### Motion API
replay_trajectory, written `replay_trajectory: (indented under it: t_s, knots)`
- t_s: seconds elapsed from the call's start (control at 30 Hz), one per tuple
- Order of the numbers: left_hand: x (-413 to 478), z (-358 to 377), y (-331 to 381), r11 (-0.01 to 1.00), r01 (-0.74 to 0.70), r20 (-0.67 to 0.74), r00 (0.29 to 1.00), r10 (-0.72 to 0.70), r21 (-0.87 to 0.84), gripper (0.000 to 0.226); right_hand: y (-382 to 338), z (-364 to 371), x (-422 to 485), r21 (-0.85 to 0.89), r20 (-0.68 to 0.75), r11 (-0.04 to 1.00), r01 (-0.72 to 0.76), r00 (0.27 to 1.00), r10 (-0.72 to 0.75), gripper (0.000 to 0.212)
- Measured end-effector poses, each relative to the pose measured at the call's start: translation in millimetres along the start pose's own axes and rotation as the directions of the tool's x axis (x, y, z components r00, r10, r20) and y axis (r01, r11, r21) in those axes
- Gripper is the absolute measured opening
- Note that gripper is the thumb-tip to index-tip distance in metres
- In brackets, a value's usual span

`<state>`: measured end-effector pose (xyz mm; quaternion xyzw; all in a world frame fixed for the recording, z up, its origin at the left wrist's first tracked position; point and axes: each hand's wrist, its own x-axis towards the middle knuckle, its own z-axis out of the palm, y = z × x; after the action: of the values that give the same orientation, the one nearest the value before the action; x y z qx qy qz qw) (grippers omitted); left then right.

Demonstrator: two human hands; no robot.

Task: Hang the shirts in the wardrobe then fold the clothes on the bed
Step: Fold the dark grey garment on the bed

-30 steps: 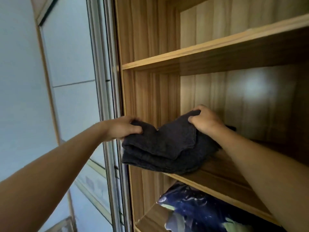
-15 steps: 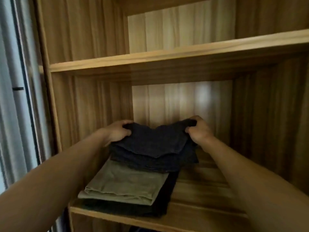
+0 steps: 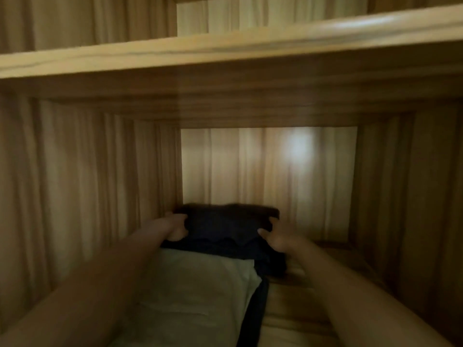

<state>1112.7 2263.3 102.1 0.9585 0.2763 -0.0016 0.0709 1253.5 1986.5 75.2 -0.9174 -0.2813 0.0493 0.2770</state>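
Both hands are pinched onto the dark folded garment (image 3: 226,227), left hand (image 3: 175,227) on its left edge and right hand (image 3: 271,237) on its right, so it sits squarely between them at the back of the wardrobe shelf (image 3: 295,319), toward the left wall. It lies on top of the pale green folded piece (image 3: 198,296), near that one's far end. I'd set it down flat and slide the fingers out sideways so the folds don't get dragged open.
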Motion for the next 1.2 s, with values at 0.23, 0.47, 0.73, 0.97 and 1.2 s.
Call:
replay_trajectory:
  t_s: [0.23, 0.47, 0.73, 0.97, 1.2]
  knots:
    - [25, -11, 24, 0.986, -0.148, -0.261, 0.957, 0.124, -0.077, 0.064, -27, 1, 24, -0.242, -0.196, 0.964, 0.108, 0.968, -0.158, 0.081]
    - [49, 33, 13, 0.999, -0.043, -0.109, 0.993, 0.039, -0.033, 0.075, -24, 41, 47, -0.303, 0.071, 0.951, 0.059, 0.997, -0.039, 0.127]
    - [48, 40, 13, 0.998, -0.054, -0.150, 0.987, 0.051, -0.015, 0.075, -45, 25, 54, -0.288, 0.052, 0.957, 0.017, 0.999, -0.002, 0.128]
    - [51, 44, 9, 0.997, -0.075, -0.186, 0.980, 0.075, 0.004, 0.082, -39, 45, 53, -0.385, -0.008, 0.923, -0.006, 1.000, 0.003, 0.120]
    - [40, 39, 19, 0.998, -0.045, -0.118, 0.992, 0.049, 0.039, 0.076, -31, 40, 38, -0.349, 0.008, 0.936, 0.044, 0.999, -0.044, 0.111]
